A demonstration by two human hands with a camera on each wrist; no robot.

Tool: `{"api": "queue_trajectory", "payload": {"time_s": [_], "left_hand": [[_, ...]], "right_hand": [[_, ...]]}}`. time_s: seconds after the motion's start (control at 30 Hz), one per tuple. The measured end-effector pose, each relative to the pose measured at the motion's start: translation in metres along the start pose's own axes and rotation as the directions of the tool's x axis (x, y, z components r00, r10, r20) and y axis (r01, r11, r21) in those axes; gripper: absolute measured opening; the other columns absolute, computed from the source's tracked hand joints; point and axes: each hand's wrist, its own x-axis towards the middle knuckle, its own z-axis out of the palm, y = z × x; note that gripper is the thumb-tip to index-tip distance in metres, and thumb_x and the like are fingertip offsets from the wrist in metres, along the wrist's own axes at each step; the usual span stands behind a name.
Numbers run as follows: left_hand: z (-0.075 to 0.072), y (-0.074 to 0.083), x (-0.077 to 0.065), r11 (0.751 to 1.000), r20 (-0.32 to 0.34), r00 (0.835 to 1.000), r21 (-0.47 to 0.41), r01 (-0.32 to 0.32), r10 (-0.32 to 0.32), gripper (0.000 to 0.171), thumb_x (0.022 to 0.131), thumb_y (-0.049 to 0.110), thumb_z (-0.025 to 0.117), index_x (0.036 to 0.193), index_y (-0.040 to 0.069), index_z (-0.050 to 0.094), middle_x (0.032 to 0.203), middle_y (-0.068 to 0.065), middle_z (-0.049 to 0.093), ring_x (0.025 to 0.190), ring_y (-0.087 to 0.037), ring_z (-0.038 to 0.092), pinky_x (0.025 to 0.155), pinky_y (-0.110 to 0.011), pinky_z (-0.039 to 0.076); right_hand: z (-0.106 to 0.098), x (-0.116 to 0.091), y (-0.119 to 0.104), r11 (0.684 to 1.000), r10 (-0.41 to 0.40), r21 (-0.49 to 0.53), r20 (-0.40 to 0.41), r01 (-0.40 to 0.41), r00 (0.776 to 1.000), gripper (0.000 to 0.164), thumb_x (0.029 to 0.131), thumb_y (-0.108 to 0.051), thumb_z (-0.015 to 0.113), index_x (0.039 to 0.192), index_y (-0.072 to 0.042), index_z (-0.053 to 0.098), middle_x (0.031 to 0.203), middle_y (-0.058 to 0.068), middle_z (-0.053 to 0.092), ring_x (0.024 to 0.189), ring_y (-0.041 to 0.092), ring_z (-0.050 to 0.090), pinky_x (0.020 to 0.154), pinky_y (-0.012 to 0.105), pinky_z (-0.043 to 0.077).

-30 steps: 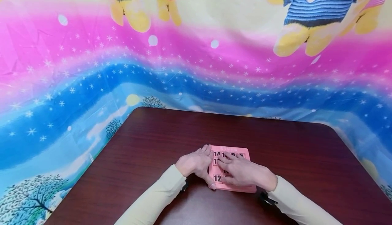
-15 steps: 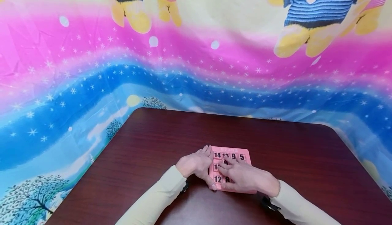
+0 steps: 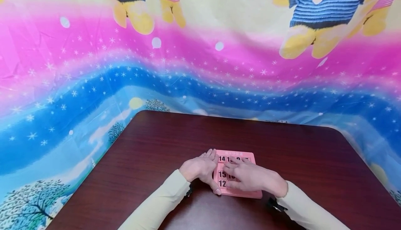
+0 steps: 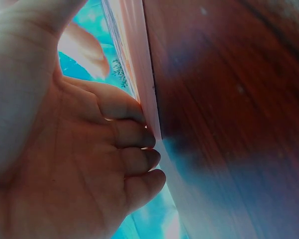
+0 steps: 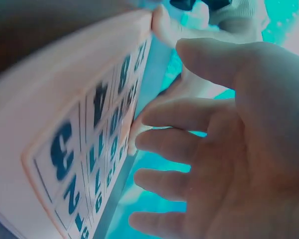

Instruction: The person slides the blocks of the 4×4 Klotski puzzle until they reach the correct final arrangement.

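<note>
A pink number-tile sliding puzzle (image 3: 222,174) lies flat on the dark wooden table, its black-numbered tiles partly hidden under my right hand. My left hand (image 3: 202,167) runs along its left side, fingers stretched toward the far corner and thumb at the near corner. In the left wrist view, fingertips (image 4: 154,159) meet the side of the frame. My right hand (image 3: 245,174) reaches over from the right, fingers extended and spread above the tiles. The right wrist view shows the tile face (image 5: 97,119) beside that hand's fingers. Tiles 14, 15 and 12 show in the left column, with a gap below 14.
The reddish-brown table (image 3: 156,146) has rounded far corners. Behind it hangs a colourful printed cloth (image 3: 200,70) with bears and snowflakes. Pale sleeves (image 3: 163,198) cover both forearms, and a dark wrist device (image 3: 275,204) sits under the right wrist.
In the left column, the tile above 12 has slid toward the near side, leaving a gap below 14. My right hand has shifted slightly over the tiles. My left hand stays put.
</note>
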Motion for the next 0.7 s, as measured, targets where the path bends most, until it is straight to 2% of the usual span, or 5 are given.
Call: {"api": "queue_trajectory", "payload": {"time_s": [0.1,0.37,0.5,0.7], "left_hand": [[0.0,0.0,0.001,1.0,0.002,1.0,0.0,0.001,-0.001,0.133,0.06,0.076,0.076,0.155,0.001,0.021,0.164,-0.018,0.015,0.153,-0.027,0.014,0.126,-0.034,0.02],[0.002,0.0,0.001,1.0,-0.004,1.0,0.008,-0.004,0.004,0.132,0.06,0.076,0.076,0.155,0.001,0.023,0.164,-0.019,0.017,0.153,-0.027,0.016,0.125,-0.034,0.021],[0.001,0.0,0.001,1.0,-0.001,1.0,-0.001,-0.003,0.003,0.133,0.06,0.076,0.077,0.155,0.001,0.022,0.164,-0.019,0.016,0.153,-0.027,0.016,0.125,-0.034,0.021],[0.0,0.0,0.001,1.0,-0.003,1.0,-0.01,-0.003,0.003,0.133,0.06,0.076,0.077,0.155,0.001,0.022,0.164,-0.018,0.017,0.153,-0.027,0.016,0.125,-0.034,0.021]], "right_hand": [[-0.001,0.008,0.007,0.999,0.047,0.023,0.013,-0.047,0.999,0.059,0.098,-0.045,0.055,0.145,-0.011,0.049,0.153,0.011,0.044,0.146,0.04,0.03,0.114,0.065,0.03],[0.002,0.024,0.016,0.99,0.135,0.04,0.071,-0.139,0.988,0.063,0.097,-0.049,0.055,0.147,-0.013,0.046,0.159,0.009,0.035,0.15,0.035,0.023,0.119,0.061,0.025],[0.004,0.027,0.019,0.988,0.14,0.051,0.075,-0.144,0.987,0.064,0.096,-0.048,0.056,0.148,-0.012,0.045,0.159,0.009,0.035,0.151,0.034,0.023,0.119,0.059,0.026],[0.006,0.027,0.02,0.993,0.107,0.044,0.057,-0.11,0.993,0.063,0.096,-0.047,0.057,0.146,-0.01,0.047,0.157,0.012,0.038,0.149,0.036,0.025,0.118,0.06,0.028]]}}
